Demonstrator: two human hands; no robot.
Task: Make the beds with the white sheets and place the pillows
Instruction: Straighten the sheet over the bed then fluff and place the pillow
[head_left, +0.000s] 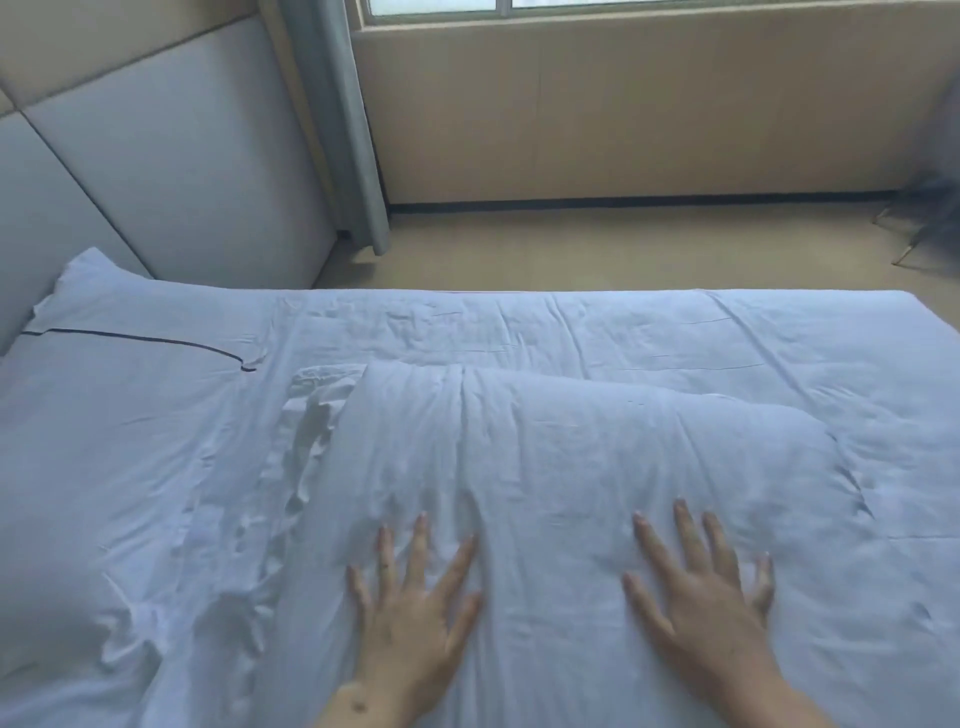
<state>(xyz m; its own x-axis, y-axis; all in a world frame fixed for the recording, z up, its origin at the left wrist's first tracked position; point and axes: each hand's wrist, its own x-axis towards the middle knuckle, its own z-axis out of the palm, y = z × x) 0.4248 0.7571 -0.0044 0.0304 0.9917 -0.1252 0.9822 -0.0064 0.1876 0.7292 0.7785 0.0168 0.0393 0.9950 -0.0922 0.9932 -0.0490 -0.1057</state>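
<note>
A bed covered in a white sheet (675, 332) fills the lower half of the view. A white pillow (597, 441), puffy and wrinkled, lies across the middle of the bed. My left hand (415, 608) rests flat on its near edge, fingers spread. My right hand (701, 597) lies flat on it too, further right, fingers spread. A second white pillow with a dark piping line (130, 395) lies at the left against the headboard. Rumpled sheet folds (301, 457) sit between the two pillows.
A padded grey headboard (156, 156) stands at the left. Beyond the bed are beige floor (597, 249), a grey curtain (348, 130) and a wall under a window. A dark blurred object (930, 218) sits at the far right.
</note>
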